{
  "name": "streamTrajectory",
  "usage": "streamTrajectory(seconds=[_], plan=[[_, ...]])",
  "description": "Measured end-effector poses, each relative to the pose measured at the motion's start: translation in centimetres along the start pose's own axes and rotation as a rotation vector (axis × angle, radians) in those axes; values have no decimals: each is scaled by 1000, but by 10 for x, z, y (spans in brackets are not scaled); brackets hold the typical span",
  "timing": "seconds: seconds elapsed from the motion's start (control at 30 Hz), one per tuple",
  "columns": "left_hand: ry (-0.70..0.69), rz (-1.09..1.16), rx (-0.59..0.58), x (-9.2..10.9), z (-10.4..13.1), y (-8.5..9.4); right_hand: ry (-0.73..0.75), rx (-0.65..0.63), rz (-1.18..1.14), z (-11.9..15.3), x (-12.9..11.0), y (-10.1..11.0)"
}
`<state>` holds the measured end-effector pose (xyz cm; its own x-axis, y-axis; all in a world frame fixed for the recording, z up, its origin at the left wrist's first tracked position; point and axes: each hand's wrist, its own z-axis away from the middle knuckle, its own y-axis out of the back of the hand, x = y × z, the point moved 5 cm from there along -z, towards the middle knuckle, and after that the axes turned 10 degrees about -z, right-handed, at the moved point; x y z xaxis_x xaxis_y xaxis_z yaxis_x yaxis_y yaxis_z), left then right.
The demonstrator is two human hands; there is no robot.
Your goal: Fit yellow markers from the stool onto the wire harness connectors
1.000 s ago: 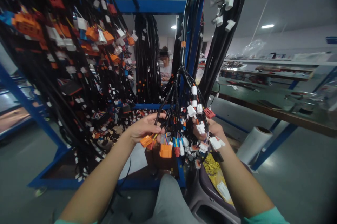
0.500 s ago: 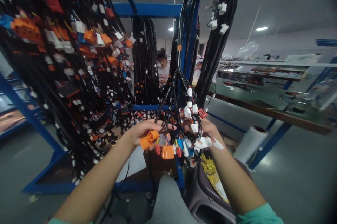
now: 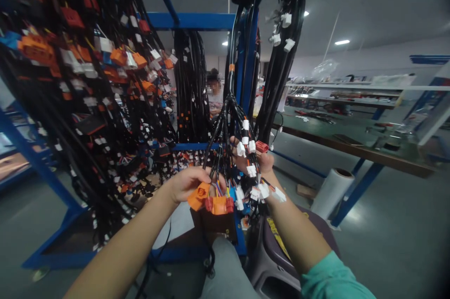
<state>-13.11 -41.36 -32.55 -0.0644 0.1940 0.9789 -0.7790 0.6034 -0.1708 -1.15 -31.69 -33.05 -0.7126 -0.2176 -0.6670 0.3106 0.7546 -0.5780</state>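
Note:
A black wiring harness [image 3: 229, 102] hangs in front of me and splits into several branches tipped with connectors. My left hand [image 3: 190, 184] is closed around the lower left branches, its fingertips hidden behind the wires. Just under its fingers sits an orange connector [image 3: 198, 197]; a second orange connector [image 3: 220, 205] has small red ones beside it. Behind the right branches, my right hand [image 3: 265, 162] curls round the bundle, partly covered by white connectors [image 3: 251, 170]. A red connector [image 3: 262, 146] lies at its fingers. More white connectors [image 3: 263, 190] dangle over my right wrist.
Many harnesses with connectors [image 3: 121, 57] hang on a blue frame [image 3: 197, 21] at left. A green-topped table [image 3: 316, 137] stands right, with a plastic film roll [image 3: 332, 192] below. A dark plastic chair [image 3: 284, 261] is beside my knee. Another person [image 3: 213, 95] is behind the frame.
My right hand has risen along the bundle, and its fingers now show behind the white connectors. My left hand keeps its hold. The view has shifted slightly.

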Motion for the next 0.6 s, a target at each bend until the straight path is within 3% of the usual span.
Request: streamTrajectory(seconds=[0.1, 0.2, 0.3, 0.5, 0.6], plan=[[-48, -191, 174, 14, 8, -3, 141, 39, -76, 3, -10, 0], [-100, -253, 274, 22, 14, -7, 76, 55, -78, 7, -13, -5], [-120, -176, 257, 20, 13, -11, -6, 38, -47, 10, -12, -12], [-69, -82, 245, 15, 12, -13, -7, 48, 101, 9, -14, -17], [-54, -45, 196, 15, 14, -14, -12, -26, 68, 8, -17, -24]])
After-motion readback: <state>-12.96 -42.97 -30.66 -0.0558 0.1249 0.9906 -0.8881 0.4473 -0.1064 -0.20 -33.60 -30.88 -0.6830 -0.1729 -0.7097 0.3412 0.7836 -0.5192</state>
